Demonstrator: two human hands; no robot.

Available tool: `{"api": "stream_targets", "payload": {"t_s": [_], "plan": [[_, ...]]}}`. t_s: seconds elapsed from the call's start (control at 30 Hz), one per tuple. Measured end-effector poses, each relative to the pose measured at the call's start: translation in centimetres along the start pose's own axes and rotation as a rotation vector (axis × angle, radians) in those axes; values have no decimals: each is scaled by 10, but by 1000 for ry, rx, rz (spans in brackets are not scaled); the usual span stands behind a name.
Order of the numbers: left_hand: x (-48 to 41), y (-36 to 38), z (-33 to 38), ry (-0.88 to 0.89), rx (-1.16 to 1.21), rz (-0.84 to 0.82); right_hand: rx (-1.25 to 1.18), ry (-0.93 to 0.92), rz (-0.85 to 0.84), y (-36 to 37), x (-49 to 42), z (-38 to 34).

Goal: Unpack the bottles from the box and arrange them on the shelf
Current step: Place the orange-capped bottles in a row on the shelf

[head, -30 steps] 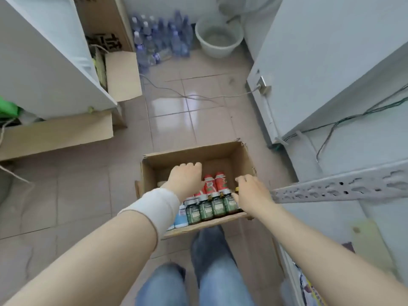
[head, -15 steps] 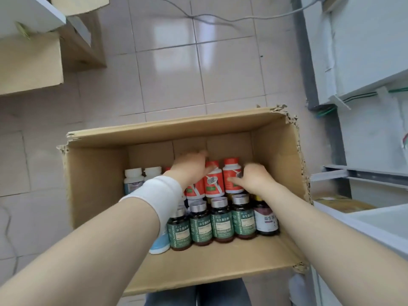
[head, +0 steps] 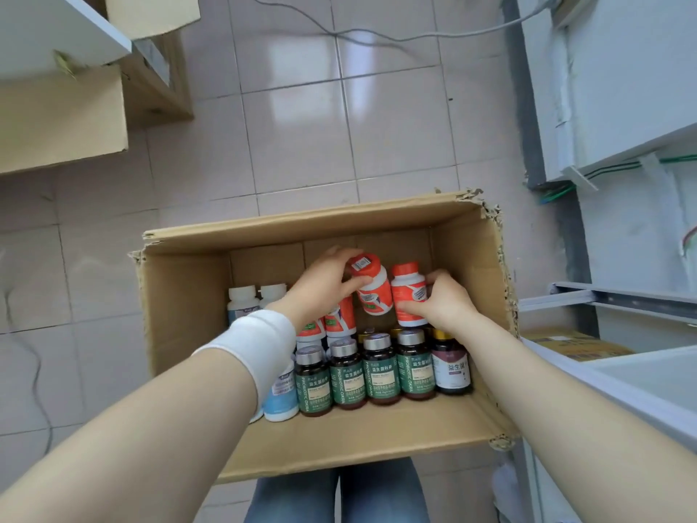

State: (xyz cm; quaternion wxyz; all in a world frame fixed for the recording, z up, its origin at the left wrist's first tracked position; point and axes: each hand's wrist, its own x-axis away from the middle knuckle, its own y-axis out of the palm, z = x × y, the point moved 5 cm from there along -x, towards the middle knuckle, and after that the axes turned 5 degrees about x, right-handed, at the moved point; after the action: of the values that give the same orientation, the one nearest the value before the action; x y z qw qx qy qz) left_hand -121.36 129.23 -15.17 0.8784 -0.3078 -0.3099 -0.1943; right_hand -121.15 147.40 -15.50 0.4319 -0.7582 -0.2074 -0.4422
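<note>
Left hand (head: pixel 320 283) gripping tilted orange-capped bottle (head: pixel 371 286), right hand (head: pixel 443 302) clutching upright twin bottle (head: pixel 409 292), both inside box (head: pixel 196 296)

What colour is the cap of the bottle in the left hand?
The cap is orange-red with a white barcode sticker; head view shows it best.

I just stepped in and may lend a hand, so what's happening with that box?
A person is bent over an open cardboard box on the tiled floor, taking bottles out. The left hand grips a tilted red-capped bottle, and the right hand grips a second red-capped bottle beside it. Neither has left the box. A row of green-labelled bottles and some white-capped bottles stand inside.
</note>
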Motion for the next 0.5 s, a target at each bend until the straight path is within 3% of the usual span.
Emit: {"api": "stream_targets", "payload": {"t_s": [0.23,0.37,0.5], "plan": [[88,-74,40,133,288,244,-268,-53,62,-37,88,-12],[149,-109,79,189,435,274,-485,-91,13,-49,166,-21],[212,-131,123,311,652,252,-610,-180,97,-56,254,-28]]}}
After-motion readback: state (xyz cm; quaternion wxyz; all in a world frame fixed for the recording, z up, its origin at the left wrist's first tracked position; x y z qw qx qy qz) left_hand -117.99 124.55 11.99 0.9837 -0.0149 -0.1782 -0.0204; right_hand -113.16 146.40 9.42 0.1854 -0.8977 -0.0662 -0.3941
